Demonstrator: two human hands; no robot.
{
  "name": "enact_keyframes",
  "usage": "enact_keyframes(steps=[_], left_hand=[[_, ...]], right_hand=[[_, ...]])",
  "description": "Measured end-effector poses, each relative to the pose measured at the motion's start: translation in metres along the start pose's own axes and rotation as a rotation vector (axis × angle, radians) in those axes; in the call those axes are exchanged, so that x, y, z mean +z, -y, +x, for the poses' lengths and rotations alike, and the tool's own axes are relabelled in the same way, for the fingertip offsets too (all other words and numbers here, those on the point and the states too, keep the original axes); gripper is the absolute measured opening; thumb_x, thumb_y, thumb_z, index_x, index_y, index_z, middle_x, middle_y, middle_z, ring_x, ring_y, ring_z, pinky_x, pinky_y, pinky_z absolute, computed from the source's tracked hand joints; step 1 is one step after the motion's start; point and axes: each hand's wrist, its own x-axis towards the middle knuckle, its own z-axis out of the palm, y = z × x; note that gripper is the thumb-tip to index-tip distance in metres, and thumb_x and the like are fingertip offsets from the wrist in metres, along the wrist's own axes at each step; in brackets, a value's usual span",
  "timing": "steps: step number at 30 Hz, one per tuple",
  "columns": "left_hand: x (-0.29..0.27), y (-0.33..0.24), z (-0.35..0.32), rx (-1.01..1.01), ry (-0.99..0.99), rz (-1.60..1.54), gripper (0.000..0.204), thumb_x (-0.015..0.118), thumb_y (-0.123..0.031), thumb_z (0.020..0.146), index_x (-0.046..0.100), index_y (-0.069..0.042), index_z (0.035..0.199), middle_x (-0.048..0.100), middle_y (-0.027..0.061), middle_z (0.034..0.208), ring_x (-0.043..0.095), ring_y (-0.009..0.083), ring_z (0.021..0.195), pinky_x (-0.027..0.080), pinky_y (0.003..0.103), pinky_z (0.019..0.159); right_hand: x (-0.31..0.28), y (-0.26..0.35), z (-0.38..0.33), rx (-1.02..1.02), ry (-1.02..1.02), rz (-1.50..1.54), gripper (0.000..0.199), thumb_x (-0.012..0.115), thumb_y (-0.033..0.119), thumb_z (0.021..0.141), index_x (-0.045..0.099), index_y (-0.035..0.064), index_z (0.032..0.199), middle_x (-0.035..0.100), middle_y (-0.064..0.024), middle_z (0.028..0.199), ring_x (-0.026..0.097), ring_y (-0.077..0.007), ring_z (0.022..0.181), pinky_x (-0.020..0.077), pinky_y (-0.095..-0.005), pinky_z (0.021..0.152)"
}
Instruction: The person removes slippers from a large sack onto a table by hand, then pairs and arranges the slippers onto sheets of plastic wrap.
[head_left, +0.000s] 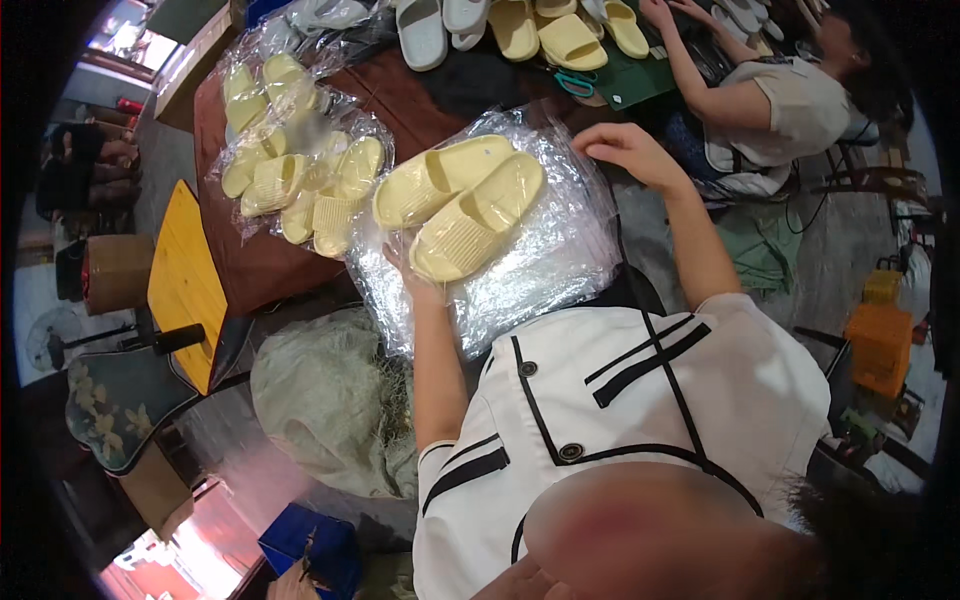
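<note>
A pair of pale yellow slippers rests side by side on a stack of clear plastic bags in front of my body. Their ribbed straps face the lower left and their heels the upper right. At the toe end, my left hand is closed against the nearer slipper, most of its fingers hidden behind it. Over by the heels, my right hand has bent fingers pinched together at the edge of the clear plastic. To the left, several more yellow slippers lie in clear bags.
A brown-covered table carries the bagged slippers, with loose yellow slippers and grey ones at the back. Teal-handled scissors lie near them. Another person works at the right. A pale sack stands at lower left.
</note>
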Motion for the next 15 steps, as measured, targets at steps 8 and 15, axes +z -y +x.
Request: enact_keyframes(steps=[8,15], left_hand=[[-0.027,-0.072,0.001,0.133,0.125,0.847,0.073,0.052,-0.054,0.090,0.046,-0.007,0.145,0.029,0.0175,0.157,0.009,0.0417,0.148,0.004,0.057,0.118],[-0.077,-0.088,-0.015,-0.378,-0.002,-0.080,0.040,0.056,-0.021,0.095,0.059,0.003,0.128,0.056,0.0179,0.132,0.052,0.0277,0.122,0.043,0.045,0.103]], right_hand=[[0.009,-0.060,0.061,-0.103,0.044,-0.574,0.029,0.063,0.009,0.084,0.067,-0.0013,0.112,0.070,-0.0183,0.103,0.066,-0.0340,0.100,0.0517,-0.0394,0.088],[0.016,-0.081,0.060,0.056,0.152,-0.538,0.033,0.068,0.015,0.081,0.069,0.0021,0.112,0.071,-0.0132,0.084,0.070,-0.0286,0.079,0.0537,-0.0392,0.074]])
